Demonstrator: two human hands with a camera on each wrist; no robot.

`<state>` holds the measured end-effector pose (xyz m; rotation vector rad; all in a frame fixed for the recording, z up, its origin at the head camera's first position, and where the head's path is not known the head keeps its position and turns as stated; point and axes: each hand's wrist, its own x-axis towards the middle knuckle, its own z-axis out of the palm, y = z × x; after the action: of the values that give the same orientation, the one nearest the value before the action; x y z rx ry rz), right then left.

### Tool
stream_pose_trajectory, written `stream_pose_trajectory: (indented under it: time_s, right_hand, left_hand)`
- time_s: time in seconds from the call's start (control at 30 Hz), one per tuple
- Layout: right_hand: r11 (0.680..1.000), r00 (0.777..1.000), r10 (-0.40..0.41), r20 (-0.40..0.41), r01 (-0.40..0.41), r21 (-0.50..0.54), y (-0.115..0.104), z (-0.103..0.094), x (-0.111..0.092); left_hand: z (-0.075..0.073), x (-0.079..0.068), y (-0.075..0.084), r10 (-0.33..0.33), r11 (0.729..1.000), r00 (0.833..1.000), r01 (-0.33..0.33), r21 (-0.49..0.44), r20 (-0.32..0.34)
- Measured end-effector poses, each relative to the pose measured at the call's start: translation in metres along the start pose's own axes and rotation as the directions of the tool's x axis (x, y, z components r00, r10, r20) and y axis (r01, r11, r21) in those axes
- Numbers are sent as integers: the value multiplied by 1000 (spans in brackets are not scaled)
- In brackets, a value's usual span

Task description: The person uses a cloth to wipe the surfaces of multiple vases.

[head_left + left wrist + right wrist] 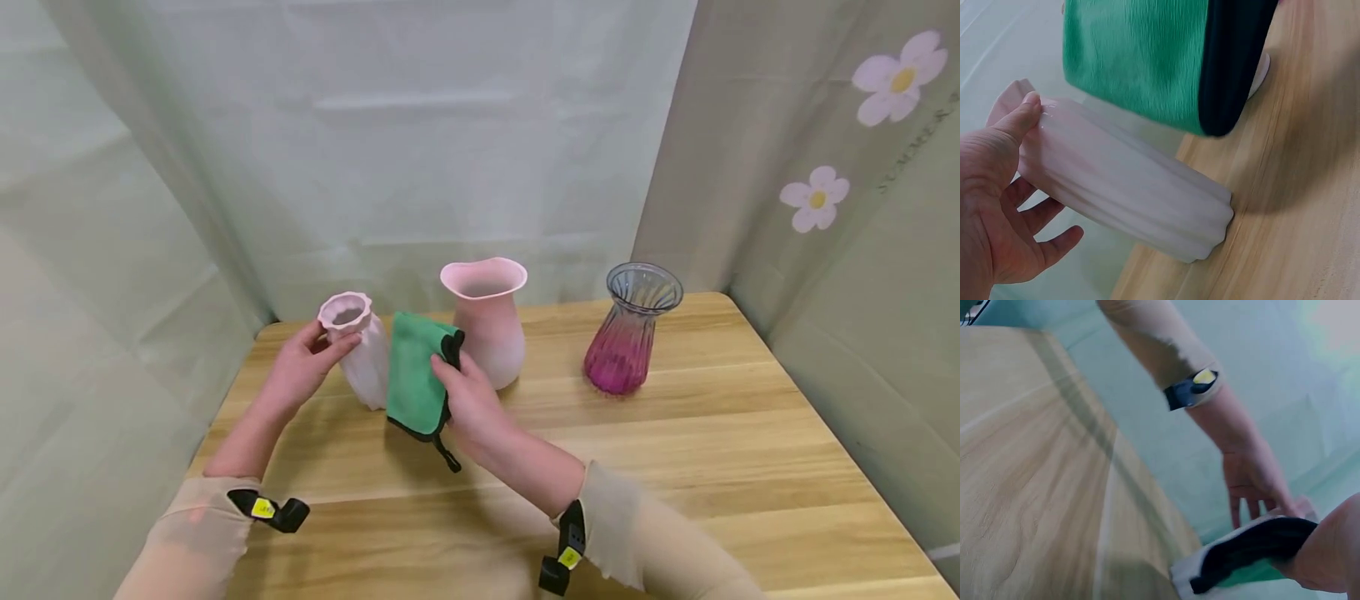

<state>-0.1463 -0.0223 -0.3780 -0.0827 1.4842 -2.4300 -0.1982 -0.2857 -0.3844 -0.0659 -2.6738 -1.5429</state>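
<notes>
A small pale pink-white vase (367,364) with a scalloped rim leans a little at the left of the table. My left hand (298,368) grips it by the neck, thumb in front and fingers behind; in the left wrist view the lower fingers stand off the vase (1122,178). My right hand (480,410) holds a folded green cloth (414,375) with black edging and a hanging loop. The cloth is just right of the small vase, overlapping it in the head view; whether they touch I cannot tell.
Behind my right hand stands a larger pink-and-white vase (491,333) with a wavy rim. Farther right is a ribbed glass vase (621,346), grey above and magenta below. The wooden table (712,467) is bordered by hanging curtains (420,150) at the back and sides.
</notes>
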Motion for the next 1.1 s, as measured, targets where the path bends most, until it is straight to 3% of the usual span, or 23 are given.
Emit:
stream_pose_trajectory:
  time_s: [0.07,0.17,0.23,0.33,0.47,0.63,0.83,0.9,0.97,1.03,1.1]
  right_hand:
    - [995,997,-70,-43,67,-68,8,7,7]
    - [961,976,-204,-70,187,-203,22,14,19]
    - [920,956,-290,-44,266,-288,31,16,28]
    - [829,914,-404,43,385,-406,45,17,42]
    - [718,872,-467,147,471,-512,60,15,56]
    - [670,867,-437,240,492,-556,71,12,65]
    - [668,876,-353,328,481,-568,70,6,69]
    - [649,867,-350,355,498,-576,67,3,71]
    - [652,863,-358,356,504,-567,64,2,73]
    - [663,860,-385,334,510,-548,60,3,76]
    - [700,870,-401,287,493,-516,56,5,80]
  left_hand:
    - [-1,0,1,1,1000,1000,-1,-4,3]
    - [-1,1,1,-1,1000,1000,1,-12,5]
    - [-2,1,1,1,1000,1000,-1,-19,2]
    - [-2,1,2,6,1000,1000,-6,-5,0]
    - [-1,1,2,8,1000,1000,-8,-1,4]
    - [0,0,-1,5,999,1000,-5,-34,12]
    - [0,0,1,9,999,1000,-9,-33,15]
    - [1,0,1,11,999,1000,-10,-30,14]
    - [1,0,1,9,999,1000,-8,-31,16]
    - [1,0,1,6,999,1000,-5,-39,17]
    - [1,0,2,2,999,1000,-1,-46,25]
